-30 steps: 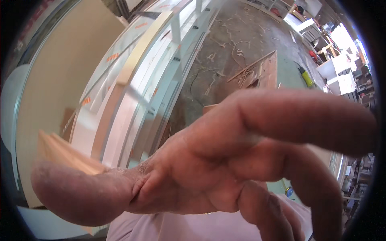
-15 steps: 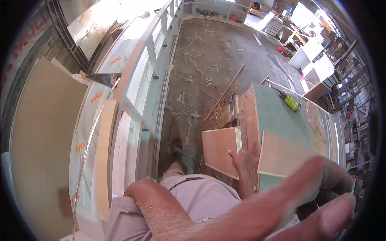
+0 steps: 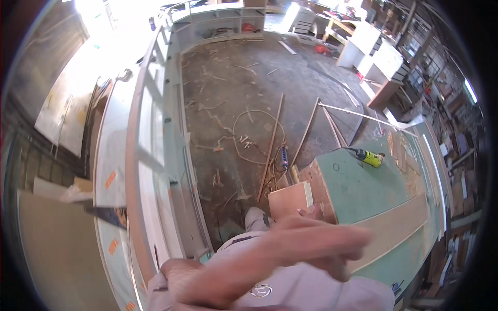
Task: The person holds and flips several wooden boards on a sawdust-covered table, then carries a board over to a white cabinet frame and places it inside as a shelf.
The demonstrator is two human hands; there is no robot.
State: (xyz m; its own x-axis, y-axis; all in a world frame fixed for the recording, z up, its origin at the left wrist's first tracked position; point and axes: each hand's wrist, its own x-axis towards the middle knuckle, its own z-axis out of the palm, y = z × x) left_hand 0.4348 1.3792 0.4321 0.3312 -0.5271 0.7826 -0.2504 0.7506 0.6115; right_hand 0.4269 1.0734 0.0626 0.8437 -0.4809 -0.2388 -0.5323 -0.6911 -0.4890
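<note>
My left arm bends across my body, and my left hand (image 3: 306, 246) is slightly blurred close in front of my chest. Its fingers stretch to the right, with no object visible in them. Partly covered by it, my right hand (image 3: 311, 211) grips a small stack of plywood panels (image 3: 288, 200) by its layered right edge. The stack stands on edge beside the near left side of a green-topped workbench (image 3: 355, 184). A long plywood strip (image 3: 394, 226) lies across the bench. Farther back on it rests a yellow-green corded power tool (image 3: 369, 157).
Left of me runs a long white cabinet frame (image 3: 150, 176). Wooden strips (image 3: 272, 145), a looped cable (image 3: 234, 127) and a blue power strip (image 3: 284, 157) lie on the littered floor. White drawer cabinets (image 3: 381, 70) stand at the back right.
My left hand has moved left and away from the view's right edge, its curled fingers straightening. The view has shifted, showing more of the bench. My right hand stays on the plywood panels.
</note>
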